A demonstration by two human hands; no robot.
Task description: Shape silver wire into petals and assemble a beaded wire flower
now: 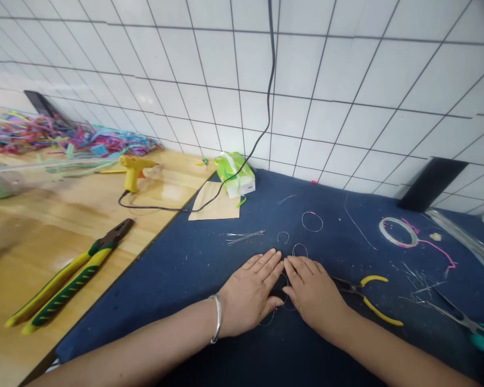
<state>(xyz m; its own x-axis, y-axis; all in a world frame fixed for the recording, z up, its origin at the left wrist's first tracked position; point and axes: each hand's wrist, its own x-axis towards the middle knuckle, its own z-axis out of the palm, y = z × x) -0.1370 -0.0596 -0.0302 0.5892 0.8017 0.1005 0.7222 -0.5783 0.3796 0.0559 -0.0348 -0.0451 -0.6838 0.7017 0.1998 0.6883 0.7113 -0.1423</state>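
Observation:
My left hand (252, 293) and my right hand (314, 293) lie palm down side by side on a dark blue cloth (177, 269), fingers stretched out flat and fingertips almost touching. Thin wire loops (284, 301) run under and between the two hands; the thumbs press beside them. A small wire ring (299, 249) sits just beyond my right fingertips. A silver bangle is on my left wrist. Neither hand grips anything that I can see.
Yellow-handled small pliers (373, 301) lie right of my right hand. Large green-yellow pliers (70, 279) and a yellow glue gun (133, 169) rest on the wooden table. Wire bundle (244, 236), wire ring (312, 221), tissue pack (234, 174), teal-handled tool (463, 320), coloured strips (64, 137).

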